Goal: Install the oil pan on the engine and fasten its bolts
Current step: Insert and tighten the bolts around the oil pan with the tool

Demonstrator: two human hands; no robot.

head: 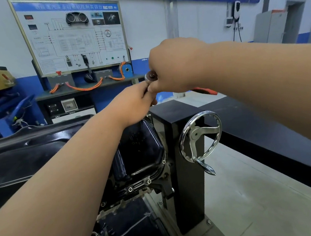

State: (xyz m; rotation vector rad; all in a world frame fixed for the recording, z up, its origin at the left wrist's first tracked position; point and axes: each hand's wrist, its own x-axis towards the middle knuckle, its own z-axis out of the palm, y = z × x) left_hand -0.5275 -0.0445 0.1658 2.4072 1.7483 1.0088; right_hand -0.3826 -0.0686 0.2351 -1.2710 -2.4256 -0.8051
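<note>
The black oil pan [140, 147] sits on the engine [124, 199], which is mounted on a black stand. Several bolts [130, 189] show along the pan's near flange. Both hands are raised over the pan's far right end. My right hand [171, 67] grips the round metal head of a ratchet wrench [150, 76] from above. My left hand [132, 103] grips the tool's shaft just below the head; the rest of the shaft and its tip are hidden by my fingers.
A chrome handwheel [199, 138] with a crank handle juts from the black stand post [185, 171]. A long black beam [264, 127] runs right. Behind stands a training board [72, 34] with orange cables. A blue rack [3, 112] is at the left.
</note>
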